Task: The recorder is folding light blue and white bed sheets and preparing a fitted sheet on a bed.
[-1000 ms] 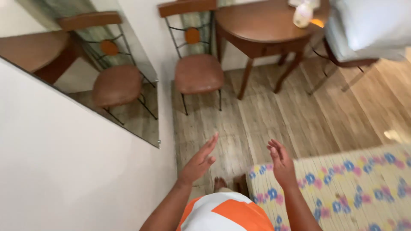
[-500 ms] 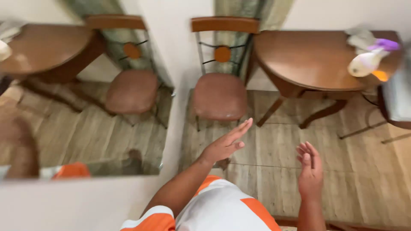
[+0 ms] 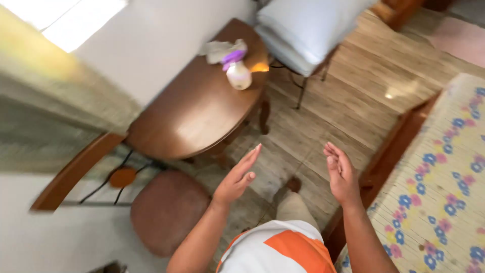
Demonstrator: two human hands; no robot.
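left hand (image 3: 236,178) spread, empty | right hand (image 3: 341,174) spread, empty | spray bottle (image 3: 236,71) blurred

My bare left hand (image 3: 237,177) and right hand (image 3: 342,174) hover over matt wood-plank floor (image 3: 328,116) — beside a glossy polished wooden table (image 3: 197,108), a smooth plastic bottle (image 3: 238,75), flowered cloth bedding (image 3: 444,182).

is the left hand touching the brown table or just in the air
Apart. The head view shows the left hand open and raised over bare floor, clear of the edge of the round brown table; it holds nothing.
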